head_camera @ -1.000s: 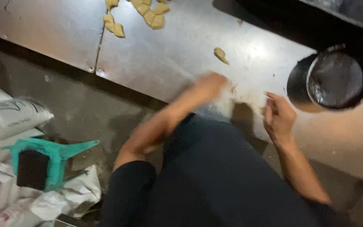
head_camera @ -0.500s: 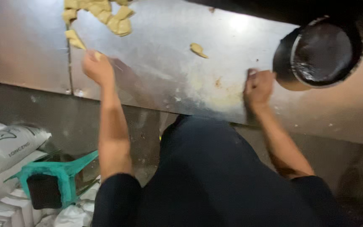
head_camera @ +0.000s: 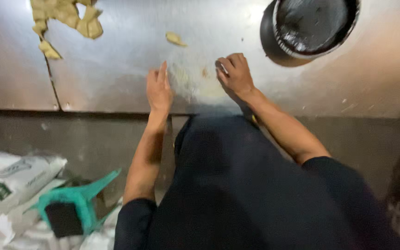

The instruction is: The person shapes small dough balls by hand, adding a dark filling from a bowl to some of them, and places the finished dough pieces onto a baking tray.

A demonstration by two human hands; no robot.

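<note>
Small metal scraper (head_camera: pixel 221 68), flat blade, mostly hidden under right hand (head_camera: pixel 237 76), pressed to surface near its front edge, centre of view. Smear of pale dough residue (head_camera: pixel 186 78) just left of it, floury, thin, patchy, lying between both hands. Stainless steel surface (head_camera: pixel 116 78), brushed, dull shine, scuffed, vertical seam at left. Left hand (head_camera: pixel 159 90) flat on steel beside smear, fingers straight and pressed together, holding nothing. Right hand fingers curled and closed around scraper (only a bit of blade showing at fingertips).

Single dough piece (head_camera: pixel 175 39), small, pale yellow, lumpy, just beyond smear, apart from both hands. Heap of dough pieces (head_camera: pixel 68 18) at top left, same colour, irregular flat chunks, well apart from hands. Round dark metal pan (head_camera: pixel 313 23) at top right, shiny wet-looking inside, thin bright rim, near right hand but not touching. Nothing blocking hands or scraper.

Below surface edge: dark clothing filling lower middle, dark sleeves on both arms. Floor at lower left: teal plastic stool (head_camera: pixel 77 206) tipped over, white woven sacks (head_camera: pixel 10 178) beside it.
</note>
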